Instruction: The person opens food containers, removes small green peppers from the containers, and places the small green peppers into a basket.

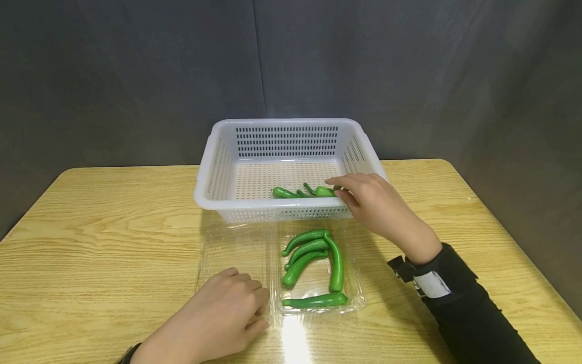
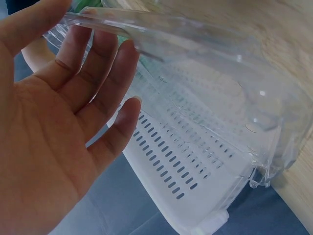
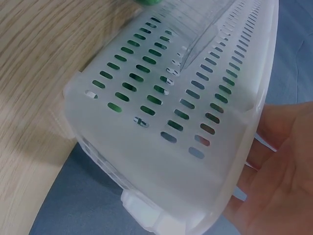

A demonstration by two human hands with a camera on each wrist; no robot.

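At centre frame, your right hand (image 1: 370,199) reaches over the near rim of the white basket (image 1: 254,207) and pinches a green pepper (image 1: 325,191) lying roughly left to right at the basket's near edge, beside two more. Below it, the clear tray (image 1: 354,298) holds five peppers in its right half. Your left hand (image 1: 227,308), lower left of centre, rests loosely curled on the tray's left half, grasping nothing.

Glossy wood-grain counter (image 1: 113,242); matt white perforated plastic basket (image 1: 213,167); clear glossy plastic tray (image 1: 354,296) (glare along its lower edge); smooth shiny green peppers (image 1: 313,253).
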